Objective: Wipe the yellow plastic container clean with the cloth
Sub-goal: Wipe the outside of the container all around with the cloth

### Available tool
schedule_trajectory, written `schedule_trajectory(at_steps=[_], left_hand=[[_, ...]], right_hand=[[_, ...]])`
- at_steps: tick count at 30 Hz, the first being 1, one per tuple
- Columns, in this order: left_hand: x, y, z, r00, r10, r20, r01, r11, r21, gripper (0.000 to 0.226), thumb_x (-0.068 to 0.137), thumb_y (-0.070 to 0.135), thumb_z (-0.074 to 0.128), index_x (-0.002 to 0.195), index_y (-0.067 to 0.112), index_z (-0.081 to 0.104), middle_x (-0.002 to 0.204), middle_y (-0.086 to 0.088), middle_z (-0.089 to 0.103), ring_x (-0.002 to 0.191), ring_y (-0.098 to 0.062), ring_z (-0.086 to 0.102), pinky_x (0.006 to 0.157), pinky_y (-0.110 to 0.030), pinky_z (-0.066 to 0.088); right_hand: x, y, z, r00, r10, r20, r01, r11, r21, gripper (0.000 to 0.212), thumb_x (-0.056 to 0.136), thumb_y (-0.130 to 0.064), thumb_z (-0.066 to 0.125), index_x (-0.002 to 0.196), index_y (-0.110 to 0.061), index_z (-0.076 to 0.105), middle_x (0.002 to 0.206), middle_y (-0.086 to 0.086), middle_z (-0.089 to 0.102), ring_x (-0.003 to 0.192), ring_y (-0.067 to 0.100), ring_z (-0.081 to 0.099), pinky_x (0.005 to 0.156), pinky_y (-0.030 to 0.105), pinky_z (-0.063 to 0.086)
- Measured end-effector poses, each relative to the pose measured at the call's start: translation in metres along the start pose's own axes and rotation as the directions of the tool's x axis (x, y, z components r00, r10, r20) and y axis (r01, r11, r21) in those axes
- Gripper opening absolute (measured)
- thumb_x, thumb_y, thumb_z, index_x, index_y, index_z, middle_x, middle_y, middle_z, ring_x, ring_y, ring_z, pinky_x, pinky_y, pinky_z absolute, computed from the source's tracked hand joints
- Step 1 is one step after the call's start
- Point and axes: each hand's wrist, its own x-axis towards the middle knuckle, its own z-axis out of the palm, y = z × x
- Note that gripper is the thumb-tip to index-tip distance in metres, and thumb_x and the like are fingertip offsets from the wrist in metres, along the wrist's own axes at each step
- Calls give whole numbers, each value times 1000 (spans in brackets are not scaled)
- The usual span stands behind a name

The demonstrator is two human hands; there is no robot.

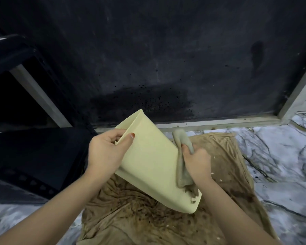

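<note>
A pale yellow plastic container point(152, 161) is held tilted in the air at the middle of the view, one flat side facing me. My left hand point(105, 154) grips its upper left rim, thumb on the outside and fingers curled over the edge. My right hand point(197, 163) is closed on a bunched grey-green cloth point(182, 156) pressed against the container's right side. The cloth runs along that edge from above my fingers down to near the lower corner.
Under the container a stained, crumpled brown cloth point(228, 156) is spread on a marbled white floor point(281, 147). A dark wet panel point(166, 59) with a metal frame rises behind. A black crate or stool point(25, 156) stands at the left.
</note>
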Motion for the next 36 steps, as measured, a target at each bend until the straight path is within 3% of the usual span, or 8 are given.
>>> schedule_trajectory(at_steps=[7, 10, 14, 17, 21, 27, 32, 36], left_hand=[[6, -3, 1, 999, 4, -35, -4, 1000, -24, 14, 78, 22, 72, 68, 32, 71, 79, -3, 75, 80, -30, 70, 78, -50, 57], [9, -4, 3, 999, 14, -29, -14, 1000, -7, 15, 78, 24, 72, 67, 33, 70, 75, 1, 74, 78, -22, 70, 78, -49, 56], [11, -1, 5, 1000, 26, 0, -26, 1000, 1, 10, 78, 23, 72, 69, 27, 71, 77, -2, 74, 74, -20, 67, 75, -46, 55], [11, 1, 8, 998, 57, 33, -57, 998, -6, 6, 78, 19, 72, 72, 21, 72, 80, -8, 75, 78, -29, 69, 75, -48, 55], [11, 2, 11, 989, 111, 94, -111, 994, 0, 7, 77, 17, 73, 71, 18, 72, 78, -13, 74, 75, -29, 68, 75, -48, 55], [16, 2, 12, 957, 159, 242, -159, 987, -20, 12, 73, 17, 77, 64, 22, 71, 70, -15, 70, 63, -16, 58, 65, -48, 53], [22, 4, 14, 881, 214, 422, -219, 975, -38, 22, 60, 39, 73, 71, 21, 71, 72, -18, 71, 61, -33, 61, 61, -44, 53], [20, 4, 16, 816, 241, 525, -252, 966, -51, 15, 68, 21, 79, 57, 25, 68, 50, 11, 62, 47, 0, 42, 48, -18, 33]], right_hand=[[-19, 63, -11, 982, 185, -25, -186, 982, -26, 32, 90, -23, 50, 80, 6, 59, 82, 24, 61, 79, 38, 57, 66, 35, 39], [-38, 65, -14, 979, 171, -111, -176, 984, -29, 26, 88, -16, 54, 77, 7, 56, 78, 18, 53, 80, 40, 55, 66, 34, 32], [-58, 31, -9, 990, -48, -134, 43, 998, -38, 15, 85, -11, 59, 85, 4, 61, 81, 16, 56, 77, 32, 54, 62, 25, 26], [-59, -9, -7, 970, -227, -85, 232, 971, 52, 13, 87, -13, 57, 93, -2, 63, 85, 5, 54, 70, 10, 50, 62, 12, 31], [-44, -55, -9, 941, -323, -98, 333, 936, 110, 17, 89, -18, 54, 96, -5, 62, 89, 4, 54, 77, 16, 49, 64, 18, 28], [-13, -86, -26, 974, -219, -57, 226, 948, 225, 22, 91, -28, 50, 74, -16, 55, 83, 3, 55, 70, 15, 49, 54, 24, 30], [5, -89, -47, 997, -74, 15, 67, 953, 296, 40, 90, -34, 51, 58, -13, 39, 58, 3, 43, 55, 17, 40, 51, 29, 33], [14, -92, -66, 988, 14, 155, -53, 967, 248, 31, 85, -36, 57, 69, -10, 53, 66, 11, 48, 61, 20, 47, 55, 29, 35]])
